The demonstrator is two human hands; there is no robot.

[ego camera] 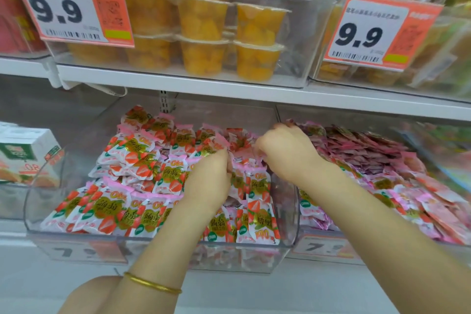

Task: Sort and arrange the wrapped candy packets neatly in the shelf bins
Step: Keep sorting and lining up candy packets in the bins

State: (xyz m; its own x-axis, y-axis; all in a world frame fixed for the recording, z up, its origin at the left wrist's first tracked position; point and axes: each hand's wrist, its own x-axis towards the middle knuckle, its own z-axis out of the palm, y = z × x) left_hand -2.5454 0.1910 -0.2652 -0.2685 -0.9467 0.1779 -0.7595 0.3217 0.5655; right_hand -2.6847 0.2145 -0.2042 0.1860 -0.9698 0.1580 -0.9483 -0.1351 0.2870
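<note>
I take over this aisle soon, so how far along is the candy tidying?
Partly done. Done: the front rows of strawberry packets in the middle bin stand lined up, faces out. In hand: the left hand and right hand are down among packets at its right rear; their grip is hidden. Left: the jumbled rear packets and the loosely heaped pink packets to the right.

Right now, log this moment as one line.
left grip: among strawberry packets, centre bin | right grip: fingers curled at its rear right | holds: unclear
</note>
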